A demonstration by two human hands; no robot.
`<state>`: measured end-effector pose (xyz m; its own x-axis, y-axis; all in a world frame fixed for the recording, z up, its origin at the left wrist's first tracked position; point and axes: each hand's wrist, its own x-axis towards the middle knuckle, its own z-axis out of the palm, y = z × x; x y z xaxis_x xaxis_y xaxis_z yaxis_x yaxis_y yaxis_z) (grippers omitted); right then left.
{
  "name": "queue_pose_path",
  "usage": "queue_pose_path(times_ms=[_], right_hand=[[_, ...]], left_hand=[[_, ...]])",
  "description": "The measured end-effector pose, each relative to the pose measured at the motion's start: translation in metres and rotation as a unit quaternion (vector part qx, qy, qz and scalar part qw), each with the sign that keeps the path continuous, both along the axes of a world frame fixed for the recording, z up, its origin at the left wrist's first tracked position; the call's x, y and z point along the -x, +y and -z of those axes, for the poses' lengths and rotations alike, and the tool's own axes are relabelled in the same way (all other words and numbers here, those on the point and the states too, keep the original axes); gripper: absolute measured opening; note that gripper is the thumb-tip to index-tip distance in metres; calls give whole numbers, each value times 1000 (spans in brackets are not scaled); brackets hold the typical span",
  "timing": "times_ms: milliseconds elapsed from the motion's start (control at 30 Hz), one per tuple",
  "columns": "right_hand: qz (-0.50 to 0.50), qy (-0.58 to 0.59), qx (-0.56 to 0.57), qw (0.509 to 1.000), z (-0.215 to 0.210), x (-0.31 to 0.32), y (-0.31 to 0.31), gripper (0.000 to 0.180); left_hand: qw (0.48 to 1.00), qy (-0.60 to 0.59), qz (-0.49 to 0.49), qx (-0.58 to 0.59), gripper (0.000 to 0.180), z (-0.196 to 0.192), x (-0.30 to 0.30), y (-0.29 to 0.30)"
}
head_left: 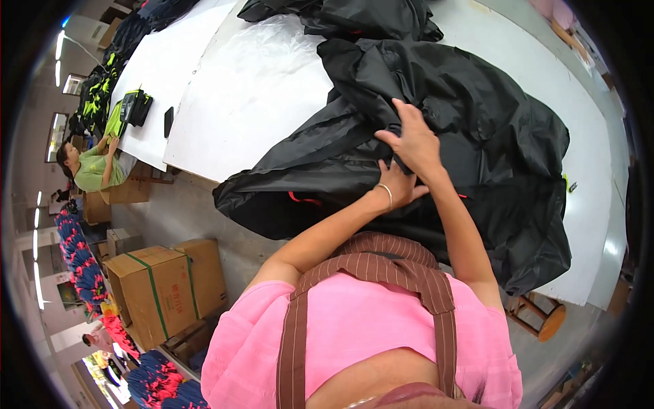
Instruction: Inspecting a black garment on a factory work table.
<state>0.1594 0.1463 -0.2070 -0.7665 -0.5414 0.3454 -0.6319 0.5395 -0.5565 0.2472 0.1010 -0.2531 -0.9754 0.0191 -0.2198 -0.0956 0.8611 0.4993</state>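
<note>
A large black garment (pixel 470 129) of thin shiny fabric lies bunched on a white table (pixel 252 102) and hangs over its near edge. My right hand (pixel 414 140) presses on the fabric with the fingers pinching a fold. My left hand (pixel 398 185) sits just below it, partly hidden under the right wrist, and grips the same cloth. A thin bangle circles the left wrist. A small red strip (pixel 303 199) shows on the garment's hanging edge.
More black fabric (pixel 368 17) and a clear plastic sheet (pixel 272 48) lie at the table's far end. Strapped cardboard boxes (pixel 163 286) stand on the floor at left, with stacked colourful garments (pixel 82 266). A person in green (pixel 92 167) sits at another table. A wooden stool (pixel 545 317) stands at right.
</note>
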Motion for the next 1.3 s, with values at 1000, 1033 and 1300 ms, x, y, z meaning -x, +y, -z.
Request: queue_pose_path(times_ms=[1000, 1033, 1300], right_hand=[[11, -443, 206, 872, 1, 46, -24, 67], [14, -454, 228, 861, -3, 47, -27, 64], [16, -441, 345, 829, -3, 61, 47, 11]], left_hand=[[970, 9, -238, 47, 23, 25, -74, -172], [964, -26, -262, 33, 21, 23, -72, -173], [959, -69, -269, 56, 29, 14, -95, -191]])
